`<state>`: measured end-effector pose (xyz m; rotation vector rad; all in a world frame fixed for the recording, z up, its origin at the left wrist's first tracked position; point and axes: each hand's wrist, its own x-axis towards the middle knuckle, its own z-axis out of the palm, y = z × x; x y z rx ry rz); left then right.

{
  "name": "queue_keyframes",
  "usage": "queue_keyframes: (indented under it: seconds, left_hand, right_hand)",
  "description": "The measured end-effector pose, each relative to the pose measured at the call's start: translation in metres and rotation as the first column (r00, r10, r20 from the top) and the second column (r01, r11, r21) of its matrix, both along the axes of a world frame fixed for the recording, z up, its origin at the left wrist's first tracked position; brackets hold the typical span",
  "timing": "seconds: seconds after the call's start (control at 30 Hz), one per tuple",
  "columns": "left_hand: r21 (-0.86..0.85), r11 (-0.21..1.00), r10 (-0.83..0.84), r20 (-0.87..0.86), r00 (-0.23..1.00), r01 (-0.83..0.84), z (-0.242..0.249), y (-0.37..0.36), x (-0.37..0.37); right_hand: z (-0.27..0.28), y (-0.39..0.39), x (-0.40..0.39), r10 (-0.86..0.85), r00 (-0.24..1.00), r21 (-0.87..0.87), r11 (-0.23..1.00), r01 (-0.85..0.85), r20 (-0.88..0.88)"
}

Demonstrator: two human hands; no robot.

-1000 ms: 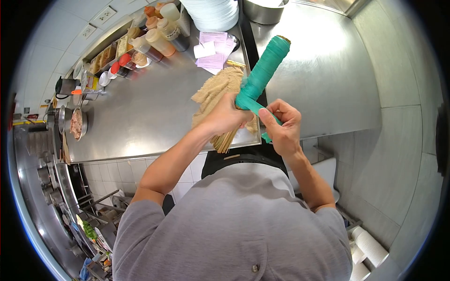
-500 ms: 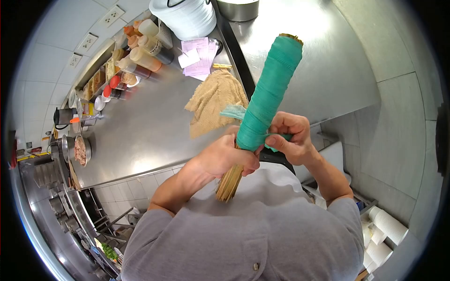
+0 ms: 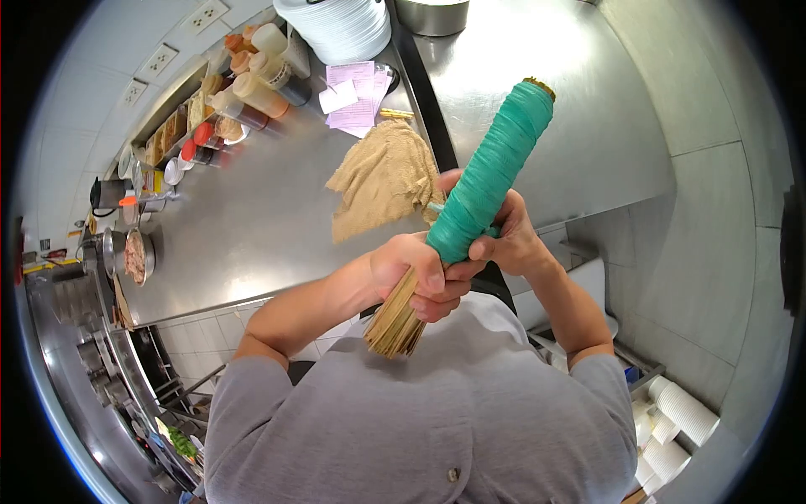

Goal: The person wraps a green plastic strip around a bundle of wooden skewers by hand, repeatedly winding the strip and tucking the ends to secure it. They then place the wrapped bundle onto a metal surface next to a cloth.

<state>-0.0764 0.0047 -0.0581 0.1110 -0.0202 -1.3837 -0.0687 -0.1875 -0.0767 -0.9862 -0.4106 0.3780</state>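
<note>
A bundle of thin wooden sticks slants up across my chest. Most of its length is wound in a green fabric strip, with stick ends showing at the top and bare sticks at the bottom. My left hand is closed round the bundle at the lower edge of the wrap. My right hand is closed at the wrap's lower right, with a bit of the strip between thumb and fingers. Some of its fingers pass behind the bundle, and a fingertip shows on the left near a short loose strip end.
On the steel counter lie a tan cloth and pink paper slips. Sauce bottles, a stack of white plates and a bowl of meat stand along the back and left. A second steel surface is at right.
My right hand has moved in against the bundle, its fingers now reaching behind it. The bundle's lower end has swung left, and less of the loose strip shows at left.
</note>
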Motion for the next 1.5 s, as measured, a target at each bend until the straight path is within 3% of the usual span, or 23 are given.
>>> queue_keyframes:
  seconds: [0.07, 0.13, 0.2, 0.27, 0.3, 0.33, 0.4, 0.5, 0.6, 0.7, 0.8, 1.0, 1.2, 1.3, 1.4, 1.5]
  left_hand:
    - [-0.132, 0.991, -0.01, -0.051, 0.999, 0.003, -0.008, -0.006, -0.002]
    - [-0.156, 0.988, 0.002, -0.052, 0.999, -0.01, -0.007, -0.009, 0.0]
    - [-0.062, 0.998, 0.002, 0.094, 0.996, 0.003, -0.01, -0.007, 0.006]
    - [0.155, 0.988, -0.051, 0.368, 0.929, -0.007, -0.016, 0.001, 0.016]
    - [0.342, 0.939, -0.16, 0.354, 0.922, 0.032, -0.009, 0.011, 0.022]
    - [0.455, 0.883, -0.193, 0.584, 0.789, -0.12, -0.009, 0.018, 0.028]
    - [0.512, 0.719, -0.362, 0.853, 0.375, -0.47, -0.007, 0.028, 0.036]
    - [0.378, 0.369, -0.675, 0.737, 0.034, -0.849, 0.005, 0.021, 0.023]
    - [0.194, 0.248, -0.684, 0.729, -0.03, -0.949, -0.014, 0.007, 0.017]
    - [0.372, 0.176, -0.722, 0.678, 0.137, -0.911, -0.025, 0.008, 0.022]
    - [0.337, 0.142, -0.626, 0.759, 0.179, -0.931, -0.035, 0.015, 0.025]
    - [0.346, 0.145, -0.52, 0.824, 0.226, -0.927, -0.024, 0.031, 0.032]
    - [0.299, 0.201, -0.521, 0.839, 0.157, -0.933, -0.02, 0.029, 0.03]
    - [0.318, 0.213, -0.516, 0.84, 0.169, -0.924, -0.016, 0.029, 0.034]
    - [0.316, 0.205, -0.558, 0.815, 0.155, -0.926, -0.015, 0.031, 0.036]
    - [0.329, 0.172, -0.572, 0.801, 0.178, -0.929, -0.016, 0.032, 0.039]
  right_hand:
    - [-0.003, -0.001, 0.002, 0.013, 1.0, -0.017, 1.0, -0.013, -0.005]
    - [0.001, -0.001, 0.001, -0.008, 0.999, -0.049, 0.999, 0.006, -0.033]
    - [-0.003, 0.003, -0.002, -0.069, 0.997, -0.044, 0.997, 0.067, -0.035]
    - [-0.014, 0.004, -0.003, -0.082, 0.996, -0.038, 0.996, 0.08, -0.042]
    - [-0.021, 0.002, 0.0, -0.067, 0.997, -0.034, 0.997, 0.066, -0.043]
    - [-0.027, 0.001, 0.003, -0.053, 0.998, -0.03, 0.998, 0.052, -0.045]
    - [-0.034, 0.002, 0.008, -0.136, 0.982, -0.24, 0.965, 0.102, -0.134]
    - [-0.05, 0.016, 0.016, -0.298, 0.936, -0.383, 0.9, 0.21, -0.187]
    - [-0.043, 0.042, 0.021, -0.394, 0.914, -0.409, 0.853, 0.324, -0.099]
    - [-0.043, 0.049, 0.024, -0.409, 0.913, -0.455, 0.813, 0.365, 0.002]
    - [-0.04, 0.046, 0.017, -0.491, 0.869, -0.598, 0.715, 0.362, -0.062]
    - [-0.04, 0.026, 0.015, -0.364, 0.931, -0.582, 0.75, 0.314, 0.032]
    - [-0.025, 0.011, 0.022, -0.141, 0.985, -0.563, 0.824, 0.065, -0.094]
    - [-0.016, 0.01, 0.026, -0.144, 0.983, -0.515, 0.855, 0.065, -0.114]
    - [0.002, 0.013, 0.029, -0.141, 0.987, -0.593, 0.803, 0.066, -0.081]
    - [-0.011, 0.016, 0.029, -0.136, 0.986, -0.57, 0.804, 0.169, 0.1]
